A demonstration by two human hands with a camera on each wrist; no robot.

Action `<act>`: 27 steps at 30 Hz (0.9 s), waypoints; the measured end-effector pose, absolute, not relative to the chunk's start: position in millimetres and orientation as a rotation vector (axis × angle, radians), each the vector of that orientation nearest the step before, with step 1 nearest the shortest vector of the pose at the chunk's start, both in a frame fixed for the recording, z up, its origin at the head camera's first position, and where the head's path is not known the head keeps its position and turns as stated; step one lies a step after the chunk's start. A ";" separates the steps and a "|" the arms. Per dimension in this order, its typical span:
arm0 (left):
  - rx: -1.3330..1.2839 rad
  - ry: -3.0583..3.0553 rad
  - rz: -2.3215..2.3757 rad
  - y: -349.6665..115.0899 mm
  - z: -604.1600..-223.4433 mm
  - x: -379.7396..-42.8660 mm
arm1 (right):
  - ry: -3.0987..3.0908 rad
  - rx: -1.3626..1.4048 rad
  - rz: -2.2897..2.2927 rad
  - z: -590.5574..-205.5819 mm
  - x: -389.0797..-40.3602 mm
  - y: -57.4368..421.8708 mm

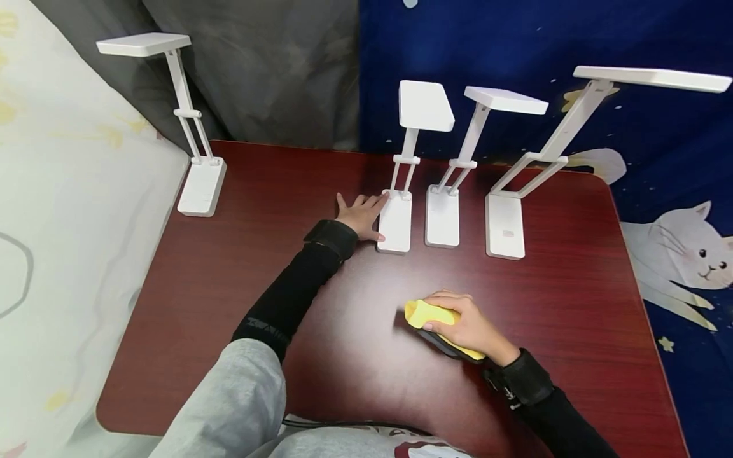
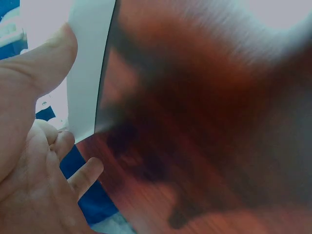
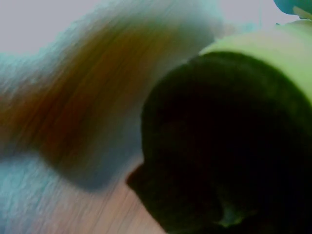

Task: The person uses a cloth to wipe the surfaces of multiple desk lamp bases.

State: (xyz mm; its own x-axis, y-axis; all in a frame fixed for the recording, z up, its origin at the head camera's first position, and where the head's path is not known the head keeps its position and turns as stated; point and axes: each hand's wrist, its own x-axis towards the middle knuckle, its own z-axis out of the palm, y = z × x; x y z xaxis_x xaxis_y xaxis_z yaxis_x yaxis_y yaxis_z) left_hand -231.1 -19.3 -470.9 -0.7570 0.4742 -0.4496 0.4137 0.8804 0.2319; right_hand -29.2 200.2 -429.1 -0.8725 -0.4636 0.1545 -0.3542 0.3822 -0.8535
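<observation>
My left hand [image 1: 363, 215] rests against the left side of a white desk lamp's base [image 1: 395, 222], its fingers spread. In the left wrist view the thumb [image 2: 58, 58] lies on the white base [image 2: 92, 73], and the smallest finger sticks out past it. My right hand [image 1: 472, 324] grips a folded yellow cloth [image 1: 432, 313] with a dark grey underside, low over the tabletop in front of the lamps. The right wrist view shows the cloth's dark part [image 3: 229, 141] large and blurred, with a yellow strip [image 3: 273, 48] above it.
Two more white lamps stand to the right, one with a narrow base [image 1: 443, 216] and one at the far right [image 1: 505, 226]. Another lamp [image 1: 202, 186] stands at the back left corner. The dark red table [image 1: 229, 267] meets grey and blue curtains behind.
</observation>
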 end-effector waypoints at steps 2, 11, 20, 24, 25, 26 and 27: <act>0.626 2.537 0.149 -18.5 -470.9 -237.9 | 2.528 -0.738 -1.511 -429.8 -26.8 201.3; 0.586 2.470 0.075 -9.1 -461.4 -251.5 | 2.551 -0.718 -1.507 -433.5 -18.9 202.0; 0.657 2.603 0.335 -63.0 -456.8 -254.8 | 2.588 -0.726 -1.509 -427.2 -16.3 204.2; 0.514 2.731 0.351 -152.9 -449.7 -272.7 | 2.644 -0.689 -1.494 -424.1 -16.1 208.8; 0.448 2.755 0.349 -176.8 -447.6 -274.7 | 2.657 -0.680 -1.486 -423.7 -15.6 210.1; 0.383 2.779 0.347 -200.9 -446.6 -275.1 | 2.659 -0.669 -1.488 -423.7 -15.0 211.1; 0.302 2.792 0.340 -223.4 -444.9 -273.7 | 2.663 -0.662 -1.486 -423.6 -14.3 212.0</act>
